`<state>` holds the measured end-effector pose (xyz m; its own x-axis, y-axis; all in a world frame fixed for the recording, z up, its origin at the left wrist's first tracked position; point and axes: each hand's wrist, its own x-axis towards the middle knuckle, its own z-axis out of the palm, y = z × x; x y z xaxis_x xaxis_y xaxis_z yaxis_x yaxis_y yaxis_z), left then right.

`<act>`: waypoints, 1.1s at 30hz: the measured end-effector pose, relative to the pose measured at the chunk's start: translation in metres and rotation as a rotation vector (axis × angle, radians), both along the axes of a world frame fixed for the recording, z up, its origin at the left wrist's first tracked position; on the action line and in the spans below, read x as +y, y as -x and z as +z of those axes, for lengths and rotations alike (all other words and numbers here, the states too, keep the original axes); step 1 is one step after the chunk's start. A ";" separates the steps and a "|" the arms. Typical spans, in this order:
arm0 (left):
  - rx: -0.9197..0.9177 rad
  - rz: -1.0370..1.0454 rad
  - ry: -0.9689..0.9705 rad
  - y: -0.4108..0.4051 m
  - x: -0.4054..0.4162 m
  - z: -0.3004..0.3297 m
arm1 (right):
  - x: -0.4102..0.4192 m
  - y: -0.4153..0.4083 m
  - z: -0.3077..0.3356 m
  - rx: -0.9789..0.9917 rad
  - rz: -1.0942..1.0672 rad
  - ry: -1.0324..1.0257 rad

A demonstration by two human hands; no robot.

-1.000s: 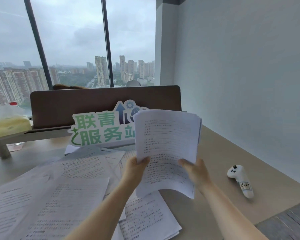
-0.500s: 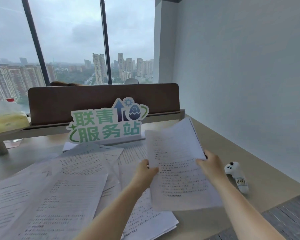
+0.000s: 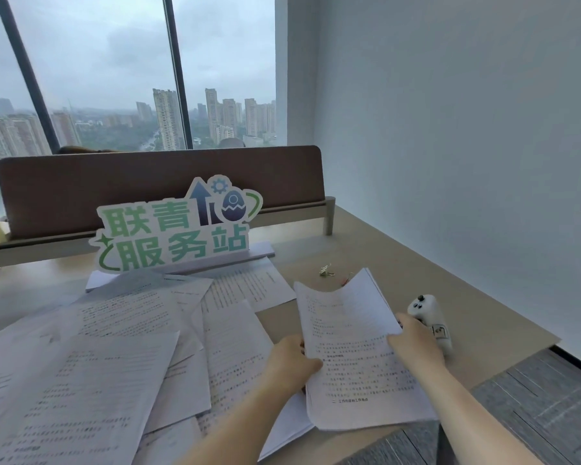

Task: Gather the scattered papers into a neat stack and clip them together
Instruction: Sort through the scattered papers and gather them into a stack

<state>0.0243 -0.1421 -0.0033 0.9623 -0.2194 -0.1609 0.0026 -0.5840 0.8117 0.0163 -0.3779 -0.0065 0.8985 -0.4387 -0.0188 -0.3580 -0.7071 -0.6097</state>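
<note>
Both hands hold a thick stack of printed white papers (image 3: 353, 347), which leans low over the desk's right part. My left hand (image 3: 291, 360) grips its left edge and my right hand (image 3: 413, 340) grips its right edge. Many loose printed sheets (image 3: 114, 364) lie scattered and overlapping across the left and middle of the beige desk (image 3: 383, 256). Small metal binder clips (image 3: 326, 270) lie on the desk just beyond the stack's far end.
A green and white cut-out sign (image 3: 178, 229) stands behind the papers, before a brown desk divider (image 3: 148, 182). A white handheld controller (image 3: 431, 317) lies right of my right hand. A white wall (image 3: 467, 129) runs along the right; the desk's near right edge drops to grey floor (image 3: 534, 404).
The stack has gone from upright in front of me down toward the desk and to the right. The clips, hidden behind it before, have come into sight.
</note>
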 end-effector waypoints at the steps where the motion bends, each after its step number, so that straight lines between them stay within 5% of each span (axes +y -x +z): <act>1: -0.006 -0.019 -0.024 0.001 0.000 0.000 | 0.000 0.000 -0.001 0.002 -0.006 0.052; 9: -0.077 0.000 -0.185 -0.003 0.006 -0.002 | 0.020 0.002 -0.002 0.007 -0.045 0.433; 21: -0.281 0.229 -0.361 0.006 0.106 0.009 | 0.151 0.009 0.019 -0.025 0.381 0.273; 27: -0.185 0.314 -0.643 0.028 0.176 0.012 | 0.211 0.006 0.021 0.197 0.443 0.245; 33: 0.087 0.409 -0.665 0.050 0.232 0.009 | 0.233 0.001 0.031 0.367 0.403 0.322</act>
<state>-0.0257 0.0904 0.0056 0.9237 0.3187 -0.2125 0.3699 -0.8862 0.2789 0.0154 -0.1445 0.0241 0.9545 -0.1017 -0.2804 -0.1702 -0.9577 -0.2321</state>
